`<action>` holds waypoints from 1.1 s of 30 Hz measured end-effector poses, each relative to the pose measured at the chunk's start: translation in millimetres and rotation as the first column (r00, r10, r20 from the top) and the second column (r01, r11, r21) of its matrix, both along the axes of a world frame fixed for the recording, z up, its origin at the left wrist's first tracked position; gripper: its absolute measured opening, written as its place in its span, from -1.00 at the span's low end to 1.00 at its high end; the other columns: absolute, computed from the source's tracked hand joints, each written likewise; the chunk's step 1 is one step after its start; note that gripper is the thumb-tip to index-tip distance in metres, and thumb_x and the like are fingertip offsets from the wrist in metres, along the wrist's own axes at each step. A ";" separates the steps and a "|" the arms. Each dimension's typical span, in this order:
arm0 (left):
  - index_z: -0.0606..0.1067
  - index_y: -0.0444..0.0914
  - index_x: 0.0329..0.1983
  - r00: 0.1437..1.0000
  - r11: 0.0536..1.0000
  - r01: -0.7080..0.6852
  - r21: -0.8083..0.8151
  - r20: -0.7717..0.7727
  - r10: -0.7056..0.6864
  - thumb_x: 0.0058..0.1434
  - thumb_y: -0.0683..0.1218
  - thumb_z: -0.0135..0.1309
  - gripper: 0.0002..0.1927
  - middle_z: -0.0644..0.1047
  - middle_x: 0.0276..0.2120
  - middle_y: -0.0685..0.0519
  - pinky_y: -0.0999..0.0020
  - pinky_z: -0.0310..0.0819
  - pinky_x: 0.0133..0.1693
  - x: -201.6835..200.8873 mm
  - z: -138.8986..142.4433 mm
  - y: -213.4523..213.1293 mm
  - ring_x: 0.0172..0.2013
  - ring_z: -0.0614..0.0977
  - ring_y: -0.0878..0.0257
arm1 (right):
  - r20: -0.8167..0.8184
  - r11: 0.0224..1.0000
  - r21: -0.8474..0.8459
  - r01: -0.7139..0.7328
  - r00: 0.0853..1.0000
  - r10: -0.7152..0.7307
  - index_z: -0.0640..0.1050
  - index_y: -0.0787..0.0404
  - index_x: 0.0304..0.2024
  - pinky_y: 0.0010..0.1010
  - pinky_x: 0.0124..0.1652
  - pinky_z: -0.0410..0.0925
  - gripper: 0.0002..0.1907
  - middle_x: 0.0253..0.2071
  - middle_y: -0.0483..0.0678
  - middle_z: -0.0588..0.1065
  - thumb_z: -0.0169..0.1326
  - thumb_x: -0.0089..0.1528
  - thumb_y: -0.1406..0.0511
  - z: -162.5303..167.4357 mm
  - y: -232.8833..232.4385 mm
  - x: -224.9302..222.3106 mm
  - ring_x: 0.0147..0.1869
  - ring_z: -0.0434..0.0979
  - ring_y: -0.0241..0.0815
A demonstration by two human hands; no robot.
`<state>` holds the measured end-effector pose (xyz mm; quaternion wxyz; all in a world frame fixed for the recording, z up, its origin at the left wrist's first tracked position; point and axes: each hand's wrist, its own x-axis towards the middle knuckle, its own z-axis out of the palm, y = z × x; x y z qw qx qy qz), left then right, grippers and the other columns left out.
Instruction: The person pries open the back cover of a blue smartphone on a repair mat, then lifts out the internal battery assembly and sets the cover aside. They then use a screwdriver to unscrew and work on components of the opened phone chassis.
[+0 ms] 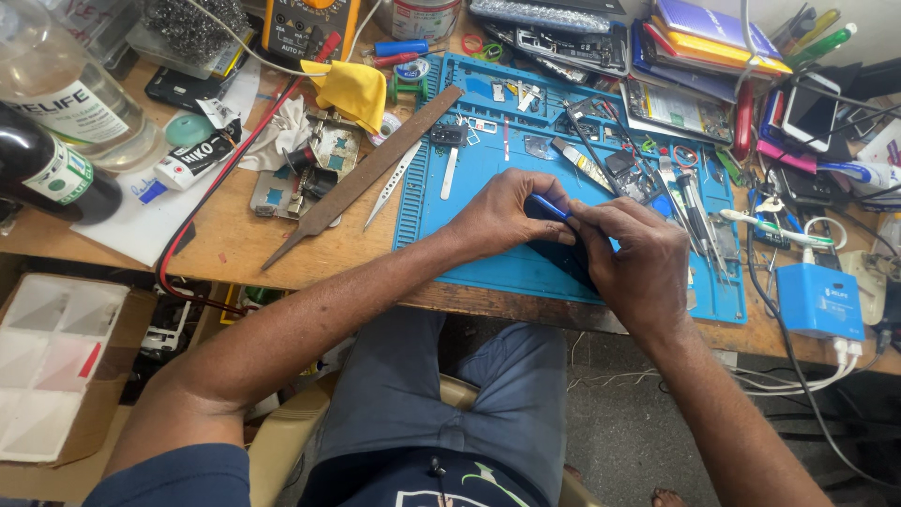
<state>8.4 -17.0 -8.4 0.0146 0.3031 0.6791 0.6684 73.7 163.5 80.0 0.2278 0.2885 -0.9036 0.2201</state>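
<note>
Hands together over the near middle of the blue work mat [488, 253], both on a dark flat device [563, 253], likely a phone, lying on the mat and mostly hidden under the fingers. Left hand [502, 214] curled down over the device's far end, fingers bent and closed against it, pinning it. Right hand [638, 263] closed in a pinch around a thin blue pry tool [550, 207], tip angled toward the left thumb and set at the device's upper edge; exact contact point hidden by knuckles, so cannot tell whether the tip sits in a seam or only on the surface. Just beyond, on the same mat: loose small parts, a dismantled phone frame [601, 127], tweezers [392, 183] crossing the mat's left rim, a long metal file [366, 176] lying diagonally from mat to wooden bench [235, 244]. Left of that, a circuit board [300, 174] beside a yellow cloth [355, 92]; far left, a clear bottle [56, 84] and a dark bottle [47, 174]. Right of the mat, a blue charger box [818, 299] with white cables. Risks, as judged: tool tip slipping off the edge toward the left thumb if pushed hard; too much leverage cracking glass or tearing a ribbon inside; device sitting close to the mat's near edge, so a jolt could send it off the bench; small parts nearby easily swept away by a wrist.
</note>
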 end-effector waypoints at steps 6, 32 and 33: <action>0.60 -0.30 -0.22 1.000 1.000 0.009 0.028 -0.010 -0.009 0.07 -0.13 0.42 -0.74 0.68 -0.28 0.07 0.40 0.63 -0.08 -2.9 -1.7 2.2 -0.18 0.69 0.38 | -0.073 1.000 -0.016 -0.010 0.997 0.008 0.68 0.27 -0.12 -0.29 -0.23 0.45 -0.90 -0.23 0.03 0.61 0.26 0.31 0.44 -7.5 -1.5 0.8 -0.20 0.65 -0.06; 0.58 -0.28 -0.25 0.999 0.999 -0.032 0.026 0.027 0.031 0.10 -0.12 0.39 -0.77 0.66 -0.37 0.08 0.40 0.56 -0.20 -9.5 -12.1 6.0 -0.27 0.62 0.45 | -0.260 0.995 0.095 -0.026 0.964 0.050 0.67 0.19 -0.07 -0.19 -0.17 0.43 -0.78 -0.23 -0.01 0.60 0.26 0.24 0.46 -14.5 -11.5 -9.7 -0.17 0.63 -0.01; 0.58 -0.28 -0.25 0.999 0.999 -0.049 0.007 0.002 0.049 0.12 -0.12 0.39 -0.77 0.65 -0.38 0.08 0.40 0.56 -0.19 -10.0 -12.0 5.4 -0.26 0.61 0.46 | -0.278 0.994 0.102 -0.027 0.959 0.055 0.67 0.19 -0.08 -0.18 -0.19 0.42 -0.80 -0.24 -0.02 0.60 0.26 0.24 0.46 -14.5 -14.6 -11.1 -0.18 0.62 0.00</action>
